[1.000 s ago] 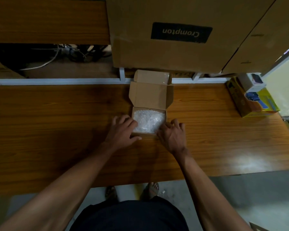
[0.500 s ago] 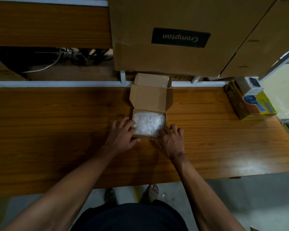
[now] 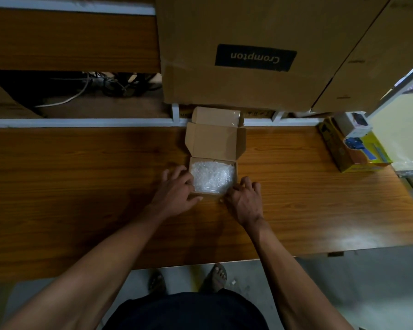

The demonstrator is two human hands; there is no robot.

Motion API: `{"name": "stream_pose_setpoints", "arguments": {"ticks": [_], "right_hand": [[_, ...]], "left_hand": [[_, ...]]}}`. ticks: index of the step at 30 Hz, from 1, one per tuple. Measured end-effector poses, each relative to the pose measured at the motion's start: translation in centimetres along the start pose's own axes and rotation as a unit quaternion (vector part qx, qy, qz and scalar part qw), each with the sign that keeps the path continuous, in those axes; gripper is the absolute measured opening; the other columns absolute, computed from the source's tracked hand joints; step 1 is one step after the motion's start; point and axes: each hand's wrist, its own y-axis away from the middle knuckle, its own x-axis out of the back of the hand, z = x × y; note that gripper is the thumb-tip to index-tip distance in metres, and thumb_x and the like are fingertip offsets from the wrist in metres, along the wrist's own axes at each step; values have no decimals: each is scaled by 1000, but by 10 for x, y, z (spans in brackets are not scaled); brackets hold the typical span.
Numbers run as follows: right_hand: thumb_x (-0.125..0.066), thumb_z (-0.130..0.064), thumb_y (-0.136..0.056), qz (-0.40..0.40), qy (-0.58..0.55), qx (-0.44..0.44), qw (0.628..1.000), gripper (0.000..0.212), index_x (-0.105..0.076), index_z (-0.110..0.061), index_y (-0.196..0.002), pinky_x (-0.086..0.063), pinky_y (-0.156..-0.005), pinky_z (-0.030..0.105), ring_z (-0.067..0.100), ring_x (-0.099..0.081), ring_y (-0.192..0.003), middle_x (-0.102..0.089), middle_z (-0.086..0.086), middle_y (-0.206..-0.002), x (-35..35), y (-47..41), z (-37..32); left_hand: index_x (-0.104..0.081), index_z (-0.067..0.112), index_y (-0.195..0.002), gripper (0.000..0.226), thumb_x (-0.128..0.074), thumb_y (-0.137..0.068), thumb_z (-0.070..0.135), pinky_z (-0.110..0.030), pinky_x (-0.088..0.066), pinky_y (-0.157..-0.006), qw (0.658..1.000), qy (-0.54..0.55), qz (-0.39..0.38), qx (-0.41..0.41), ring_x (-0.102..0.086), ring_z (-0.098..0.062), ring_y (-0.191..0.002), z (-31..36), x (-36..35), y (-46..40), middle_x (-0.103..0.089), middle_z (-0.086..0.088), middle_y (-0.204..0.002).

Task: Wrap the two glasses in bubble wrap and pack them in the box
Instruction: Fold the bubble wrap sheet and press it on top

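Observation:
A small brown cardboard box (image 3: 214, 143) sits on the wooden table (image 3: 81, 186) with its lid folded back. It is filled with white bubble wrap (image 3: 211, 176); the glasses cannot be seen through it. My left hand (image 3: 174, 194) rests against the box's left wall, fingers fairly straight, thumb lying along the front edge. My right hand (image 3: 244, 201) sits at the front right corner, its fingers slightly bent and touching the box's edge.
A large "Crompton" carton (image 3: 248, 55) stands right behind the small box. A yellow box (image 3: 353, 148) with a blue tool and a small white box (image 3: 355, 123) lie at the table's right end. Cables (image 3: 110, 84) trail at the back left.
Both hands have stayed beside the box. The right hand has crept up to the front right corner and its fingers have bent a little.

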Motion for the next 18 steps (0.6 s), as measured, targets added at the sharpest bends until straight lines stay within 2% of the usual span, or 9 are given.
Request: {"name": "stream_pose_setpoints", "arguments": {"ticks": [2,4,6,8,11,13,18], "right_hand": [[-57,-71,-90,33,-32,-13,999,50,-69,-26,-109,-34,-87,45,30,-50,-115,-72,-2,-114,3,0,1],[-61,-79,-83,60,-70,-28,995,74,-60,-21,-129,-40,-91,48,34,-50,-119,-64,7,-131,6,-1,2],[-62,-84,-78,-2,-98,-35,995,109,-33,-17,-159,-38,-105,56,40,-37,-138,-40,11,-160,12,-9,3],[-60,-88,-77,-97,-119,-39,987,130,0,-16,-167,-23,-119,63,42,-14,-153,-11,8,-174,17,-19,3],[-66,-85,-75,-161,-122,-51,978,140,13,-13,-165,-6,-124,66,43,2,-158,0,7,-175,21,-31,3],[-68,-83,-75,-180,-110,-56,976,142,14,-10,-164,-2,-124,66,44,5,-158,3,8,-176,21,-36,1],[-71,-82,-72,-196,-70,-50,977,147,13,-3,-163,2,-123,67,46,10,-158,3,17,-174,23,-49,-3]], "left_hand": [[-78,28,-103,58,-48,-90,75,-51,-27,-101,1000,0,17,6,-40,-22,-135,2,4,-2,-62,11,-124],[-68,28,-127,66,-46,-90,78,-51,-29,-103,999,6,21,26,-40,-20,-136,7,7,-7,-59,8,-136],[-45,26,-153,86,-38,-89,84,-54,-26,-108,999,6,-24,46,-32,-21,-145,15,9,-14,-46,6,-156],[-21,26,-165,98,-27,-89,88,-60,-14,-116,993,17,-95,63,-16,-24,-155,22,7,-20,-26,6,-170],[-2,24,-167,103,-14,-89,90,-65,8,-121,980,18,-175,90,6,-26,-161,28,2,-26,-5,6,-176],[1,21,-167,106,-12,-88,91,-65,15,-120,977,11,-186,100,11,-27,-161,29,1,-26,-2,3,-176],[-19,16,-166,105,-10,-90,88,-63,15,-120,984,-8,-148,96,2,-30,-161,34,10,-34,-23,-4,-173]]}}
